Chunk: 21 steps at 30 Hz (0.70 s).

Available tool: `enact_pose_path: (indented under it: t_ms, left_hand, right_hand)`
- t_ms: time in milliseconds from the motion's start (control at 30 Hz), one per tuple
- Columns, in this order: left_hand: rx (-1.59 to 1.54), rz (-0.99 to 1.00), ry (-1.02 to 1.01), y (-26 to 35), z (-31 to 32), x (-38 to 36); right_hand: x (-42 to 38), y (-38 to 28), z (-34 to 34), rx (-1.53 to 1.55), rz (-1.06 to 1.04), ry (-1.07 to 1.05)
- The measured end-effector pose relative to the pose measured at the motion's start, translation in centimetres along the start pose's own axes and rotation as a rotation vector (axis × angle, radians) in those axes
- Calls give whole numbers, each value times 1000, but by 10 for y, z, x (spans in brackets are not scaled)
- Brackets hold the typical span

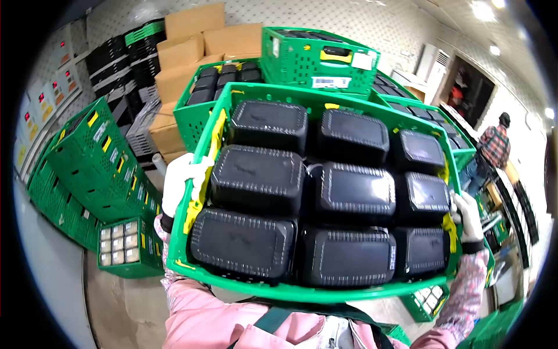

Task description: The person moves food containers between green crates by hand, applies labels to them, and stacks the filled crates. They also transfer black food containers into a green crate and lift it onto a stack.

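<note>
White-gloved left hand (181,181) and right hand (467,216) grip a green perforated plastic crate (325,292) of glossy black ridged rectangular tubs (356,189).

It was a packing room or storeroom of some kind — green plastic crates (110,168) rose in stacks at the left of the frame, and black trays (256,168) filled the crate at the center. Cardboard boxes (232,42) and dark stacked bins (107,67) stood at the upper left, near wall panels (43,102) with red lit displays. Ceiling lights (482,10) shone at the upper right — below them, a person in a checked shirt (494,145) stood beside a long rail-like frame (511,203).
</note>
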State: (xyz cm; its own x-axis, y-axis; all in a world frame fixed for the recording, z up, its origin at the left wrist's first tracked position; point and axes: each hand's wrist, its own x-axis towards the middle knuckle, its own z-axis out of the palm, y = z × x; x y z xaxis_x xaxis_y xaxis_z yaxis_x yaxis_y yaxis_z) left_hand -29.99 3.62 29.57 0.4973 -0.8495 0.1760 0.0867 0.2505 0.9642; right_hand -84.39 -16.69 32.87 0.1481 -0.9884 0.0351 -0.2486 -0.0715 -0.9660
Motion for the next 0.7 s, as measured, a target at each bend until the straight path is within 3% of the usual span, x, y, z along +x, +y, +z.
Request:
enact_pose_path:
  t_ms: [100, 167, 233, 300, 367, 400, 433, 467, 500, 567, 633, 700]
  left_hand:
    - [-37, -22, 144, -22, -7, 25]
    - [-16, -15, 205, -39, 17, 55]
    - [-47, -10, 182, -53, 22, 60]
    - [-132, -69, 177, -41, 8, 30]
    - [-193, 68, 120, -47, 14, 24]
    - [-163, -41, 172, -68, 30, 60]
    - [-132, -90, 233, -100, 53, 92]
    - [-159, -68, 219, -130, 63, 117]
    - [-122, -128, 252, -119, 72, 116]
    - [-73, -93, 184, -119, 70, 117]
    - [-73, -69, 238, -121, 75, 117]
    - [-63, -30, 302, -124, 79, 115]
  right_hand:
    - [107, -6, 22, -163, -90, -120]
    - [225, 16, 19, -249, -111, -174]
    - [259, 23, 20, -329, -45, -140]
    - [272, 33, 0, -411, -142, -141]
    - [285, 30, -6, -423, -34, -151]
    - [409, 114, -25, -811, -370, -134]
    - [430, 123, 7, -648, -166, -184]
    - [512, 161, -6, -817, -367, -241]
    - [520, 165, -10, -567, -213, -278]
    - [544, 184, -23, -611, -283, -131]
    - [571, 194, -34, -607, -312, -210]
    - [527, 172, -22, -567, -267, -359]
